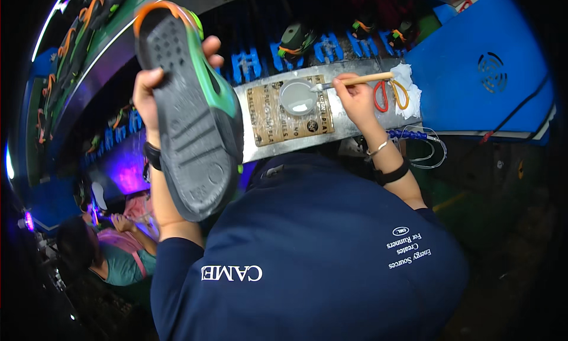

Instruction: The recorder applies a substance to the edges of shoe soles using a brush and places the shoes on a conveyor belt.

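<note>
In my left hand (148,98) I hold up a shoe sole (198,145), its thumb on the dark inner face and fingers around the far edge. The sole is black and grooved inside, with an orange and green rim. My right hand (354,101) pinches a wooden-handled brush (368,79) near its bristle end. The bristles are at the right rim of a round, shallow dish (284,99) of cloudy, pale liquid. Under the dish lies a brown printed sheet (264,125).
The dish is on a narrow metal worktop (343,121). Beside my right hand are a red loop (380,97), an orange loop (402,95) and crumpled white material (411,98). A blue housing (491,51) stands right. Blue racks (245,66) run beyond; another person (124,255) works lower left.
</note>
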A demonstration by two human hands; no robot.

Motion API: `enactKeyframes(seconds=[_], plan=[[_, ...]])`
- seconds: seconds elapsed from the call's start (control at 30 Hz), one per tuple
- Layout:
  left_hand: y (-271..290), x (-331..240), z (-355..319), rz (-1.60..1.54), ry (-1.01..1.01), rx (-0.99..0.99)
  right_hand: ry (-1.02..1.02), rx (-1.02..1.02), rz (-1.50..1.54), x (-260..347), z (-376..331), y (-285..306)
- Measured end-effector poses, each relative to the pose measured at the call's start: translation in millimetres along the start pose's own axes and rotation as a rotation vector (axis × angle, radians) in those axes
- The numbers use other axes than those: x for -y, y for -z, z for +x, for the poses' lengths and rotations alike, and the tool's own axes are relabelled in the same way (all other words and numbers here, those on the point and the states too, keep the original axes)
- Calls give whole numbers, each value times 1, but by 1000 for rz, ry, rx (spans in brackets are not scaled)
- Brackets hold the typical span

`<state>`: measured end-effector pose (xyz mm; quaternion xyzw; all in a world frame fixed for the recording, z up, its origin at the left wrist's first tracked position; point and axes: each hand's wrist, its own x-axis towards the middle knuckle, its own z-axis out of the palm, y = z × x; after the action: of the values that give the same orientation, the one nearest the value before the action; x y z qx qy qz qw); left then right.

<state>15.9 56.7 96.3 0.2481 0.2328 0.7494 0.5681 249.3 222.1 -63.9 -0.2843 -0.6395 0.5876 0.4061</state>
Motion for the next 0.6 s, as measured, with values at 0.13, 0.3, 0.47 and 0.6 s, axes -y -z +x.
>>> enactKeyframes(seconds=[0.13,0.3,0.47,0.6], plan=[[22,39,-40,-326,83,-134,-8,138,-336,-23,4,-14],[68,43,-69,-129,98,-285,-22,219,-507,-44,8,-24],[86,32,-83,-150,49,-307,-24,207,-480,-42,5,-22],[63,27,-78,-162,140,-432,-56,261,-544,-30,-1,-16]])
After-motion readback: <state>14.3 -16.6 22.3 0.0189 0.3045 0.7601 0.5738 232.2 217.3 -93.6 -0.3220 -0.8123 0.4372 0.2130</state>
